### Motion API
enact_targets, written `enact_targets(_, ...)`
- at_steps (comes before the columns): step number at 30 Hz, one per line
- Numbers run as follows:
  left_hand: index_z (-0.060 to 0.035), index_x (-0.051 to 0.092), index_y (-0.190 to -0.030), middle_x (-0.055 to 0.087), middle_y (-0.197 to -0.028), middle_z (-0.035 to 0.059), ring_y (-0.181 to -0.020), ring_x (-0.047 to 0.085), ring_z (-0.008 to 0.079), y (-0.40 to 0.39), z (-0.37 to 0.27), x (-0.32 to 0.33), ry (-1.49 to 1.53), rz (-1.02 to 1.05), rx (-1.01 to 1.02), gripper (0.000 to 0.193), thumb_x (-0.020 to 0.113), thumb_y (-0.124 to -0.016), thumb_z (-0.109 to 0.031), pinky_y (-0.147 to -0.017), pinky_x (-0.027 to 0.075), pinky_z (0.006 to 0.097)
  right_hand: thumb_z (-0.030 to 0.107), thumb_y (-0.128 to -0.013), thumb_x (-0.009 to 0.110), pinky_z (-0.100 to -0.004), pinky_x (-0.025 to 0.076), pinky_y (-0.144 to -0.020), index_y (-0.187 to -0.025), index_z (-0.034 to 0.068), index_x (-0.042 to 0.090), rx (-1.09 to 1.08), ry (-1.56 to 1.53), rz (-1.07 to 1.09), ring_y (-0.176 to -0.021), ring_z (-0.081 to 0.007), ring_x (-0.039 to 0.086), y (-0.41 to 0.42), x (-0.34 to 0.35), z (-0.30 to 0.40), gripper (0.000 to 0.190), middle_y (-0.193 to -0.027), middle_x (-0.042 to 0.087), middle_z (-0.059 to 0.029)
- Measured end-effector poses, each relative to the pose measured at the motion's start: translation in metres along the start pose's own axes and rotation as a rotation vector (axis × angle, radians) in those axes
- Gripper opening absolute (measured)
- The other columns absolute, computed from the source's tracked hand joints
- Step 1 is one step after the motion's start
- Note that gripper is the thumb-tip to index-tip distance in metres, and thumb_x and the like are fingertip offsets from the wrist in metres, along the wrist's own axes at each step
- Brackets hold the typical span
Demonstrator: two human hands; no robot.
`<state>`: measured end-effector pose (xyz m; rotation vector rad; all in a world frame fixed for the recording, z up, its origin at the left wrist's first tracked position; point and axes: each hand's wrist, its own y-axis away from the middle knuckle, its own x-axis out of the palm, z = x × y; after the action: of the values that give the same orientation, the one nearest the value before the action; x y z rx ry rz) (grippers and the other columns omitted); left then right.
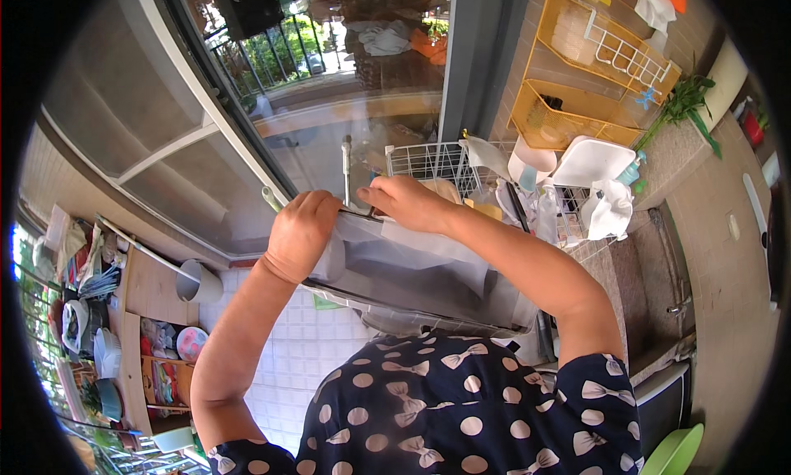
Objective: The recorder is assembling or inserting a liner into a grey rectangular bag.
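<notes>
A grey fabric storage box point(414, 271) with thin, see-through sides and dark edging is tilted in front of my torso, its opening facing up toward me. My left hand point(304, 231) is closed over its far left corner. Along the far rim, my right hand point(411, 203) curls over the edge with the thumb pointing left; its fingertips are hidden. Between the two hands, a slim metal rod point(346, 172) stands up just beyond the rim.
Glass sliding doors point(334, 116) stand ahead. On the right are a white wire rack point(426, 160) with bottles and bags, yellow mesh wall baskets point(575, 113) and a stone sink point(649, 289). Far left, cluttered wooden shelves point(139, 333) stand behind a grey bin point(201, 282).
</notes>
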<state>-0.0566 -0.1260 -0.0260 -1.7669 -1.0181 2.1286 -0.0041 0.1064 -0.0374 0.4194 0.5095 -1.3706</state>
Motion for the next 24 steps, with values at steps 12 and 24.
enact_targets(12,0.0017,0.076,-0.102,0.076,-0.095,0.0042,-0.087,0.069,0.0129,-0.023,0.036,-0.036,0.904,0.540,-0.700,0.017,0.073,-0.098,-0.015,-0.081,0.057,0.0305,0.040,-0.109,0.053,-0.0393,0.049,-0.070,-0.089,-0.005,0.063,-0.027,-0.063,-0.003,-0.071,-0.0231,0.060,0.008,0.009,0.008,0.050,-0.076,0.065,-0.0153)
enact_targets(24,0.0009,0.075,-0.098,0.070,-0.086,0.0013,-0.074,0.059,0.0109,-0.014,0.029,-0.039,0.879,0.724,-0.764,0.027,0.071,-0.101,-0.026,-0.067,0.051,0.0288,0.040,-0.110,0.053,-0.0404,0.046,-0.065,-0.090,-0.004,0.062,0.009,-0.049,-0.021,-0.065,-0.0225,0.057,0.027,0.013,0.016,0.049,-0.069,0.061,-0.0138)
